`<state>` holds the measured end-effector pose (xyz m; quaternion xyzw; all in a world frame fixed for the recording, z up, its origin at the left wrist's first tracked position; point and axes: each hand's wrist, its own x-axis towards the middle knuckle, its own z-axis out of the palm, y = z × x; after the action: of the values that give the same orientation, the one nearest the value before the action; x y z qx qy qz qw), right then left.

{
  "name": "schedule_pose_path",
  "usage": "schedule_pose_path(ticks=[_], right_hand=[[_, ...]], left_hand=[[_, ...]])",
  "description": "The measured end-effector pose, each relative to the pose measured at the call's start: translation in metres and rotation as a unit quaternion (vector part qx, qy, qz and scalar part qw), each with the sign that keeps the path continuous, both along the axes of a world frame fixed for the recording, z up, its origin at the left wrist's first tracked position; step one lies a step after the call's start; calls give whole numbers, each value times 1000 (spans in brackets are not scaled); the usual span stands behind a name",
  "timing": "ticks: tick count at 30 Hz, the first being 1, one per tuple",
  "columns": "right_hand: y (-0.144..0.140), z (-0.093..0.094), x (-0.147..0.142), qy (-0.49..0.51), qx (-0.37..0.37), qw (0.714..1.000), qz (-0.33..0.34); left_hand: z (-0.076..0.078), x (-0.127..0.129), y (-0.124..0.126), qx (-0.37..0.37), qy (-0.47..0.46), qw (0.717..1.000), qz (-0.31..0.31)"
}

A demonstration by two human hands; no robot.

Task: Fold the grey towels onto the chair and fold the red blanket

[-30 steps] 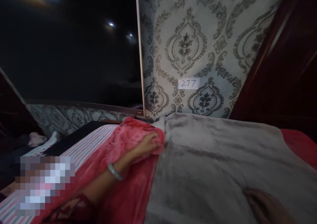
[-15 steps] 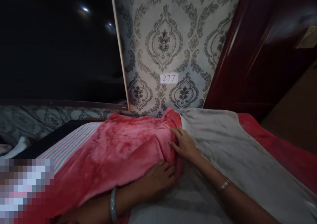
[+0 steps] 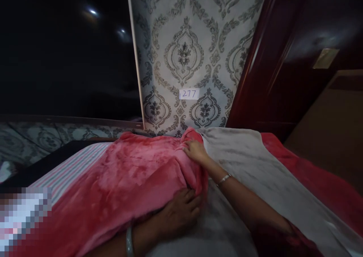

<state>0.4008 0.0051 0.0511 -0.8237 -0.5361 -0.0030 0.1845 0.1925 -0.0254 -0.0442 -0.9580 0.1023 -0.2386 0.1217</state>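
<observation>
Red blanket (image 3: 133,170) mostly left of both hands (image 3: 180,213) (image 3: 195,151), its bunched edge in their grasp

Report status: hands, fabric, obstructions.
Left hand at edge of red fabric, grip unclear. Right hand on its bunched fold. Grey fabric alongside. No obstruction visible at hands.

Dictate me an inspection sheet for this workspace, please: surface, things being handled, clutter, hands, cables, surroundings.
Surface: striped cloth at left, dark surface past its edge.
Things handled: red fabric, bunched along its right edge; grey fabric beside it.
Clutter: white item at far left, unidentifiable.
Hands: left hand at the red fabric's near folds; right hand on the bunched part.
Cables: thin dark line below the screen, possibly one.
Surroundings: patterned wall, paper reading 277, dark-red panel.
</observation>
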Motion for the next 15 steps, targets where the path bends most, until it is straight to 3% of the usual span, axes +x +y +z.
schedule_pose_path(ticks=[3, 6, 8, 11, 12, 14, 15], right_hand=[[27, -1, -10, 35, -15, 999, -24], [41, 0, -16, 66, 34, 997, -25], [42, 16, -10, 81, 102, 991, -26], [32, 59, 22, 83, 245, 964, -58], [25, 73, 37, 82, 311, 944, -77], [8, 91, 68, 126, 532, 831, -102], [-3, 92, 81, 151, 579, 791, -128]], left_hand=[[-3, 0, -1, -21, -15, 1000, -5], [-10, 0, 1, -26, -8, 1000, -5], [-15, -1, 5, -36, -34, 999, -4], [-20, -1, 13, -54, -146, 988, 6], [-22, -1, 16, -58, -190, 980, 16], [-23, -2, 23, -63, -252, 964, 53], [-23, -2, 25, -69, -266, 958, 80]])
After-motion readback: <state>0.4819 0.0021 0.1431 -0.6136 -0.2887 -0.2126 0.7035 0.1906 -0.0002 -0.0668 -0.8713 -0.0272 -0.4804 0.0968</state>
